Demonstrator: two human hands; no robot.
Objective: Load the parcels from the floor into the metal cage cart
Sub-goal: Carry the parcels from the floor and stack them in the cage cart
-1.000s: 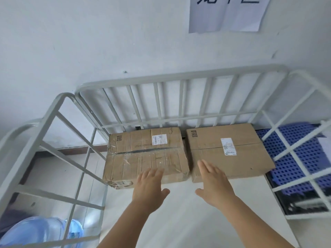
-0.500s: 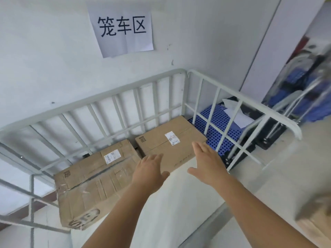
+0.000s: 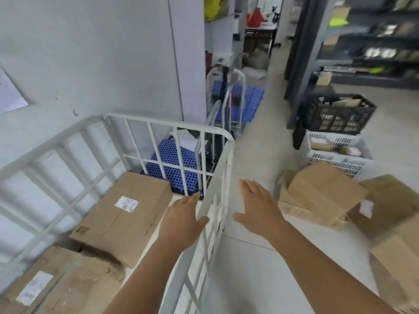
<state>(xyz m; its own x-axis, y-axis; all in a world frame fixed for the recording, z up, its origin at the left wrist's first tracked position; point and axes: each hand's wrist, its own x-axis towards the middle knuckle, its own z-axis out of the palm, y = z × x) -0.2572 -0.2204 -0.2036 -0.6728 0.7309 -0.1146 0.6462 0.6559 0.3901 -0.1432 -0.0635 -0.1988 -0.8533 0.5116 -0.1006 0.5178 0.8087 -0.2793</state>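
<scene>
The white metal cage cart (image 3: pixel 221 159) fills the lower left. Two cardboard parcels lie inside it: one with a white label (image 3: pixel 122 214) and a taped, crumpled one (image 3: pixel 61 284) nearer me. My left hand (image 3: pixel 181 218) hovers over the cart's floor beside the right side rail, fingers straight, holding nothing. My right hand (image 3: pixel 258 205) is outside the rail above the floor, fingers spread and empty. Several cardboard parcels lie on the floor to the right, among them a tilted box (image 3: pixel 322 191) and a larger one (image 3: pixel 394 214).
A blue perforated platform trolley (image 3: pixel 172 164) stands beyond the cart's far end, another (image 3: pixel 244 98) further back. A black crate (image 3: pixel 337 114) and a white crate (image 3: pixel 335 150) sit by dark shelving (image 3: pixel 362 41) on the right. Bare floor runs between cart and parcels.
My view has swung right, from the cart's back wall to the floor parcels and aisle. Both hands have drawn back from the two loaded boxes; the right hand now sits outside the cart rail.
</scene>
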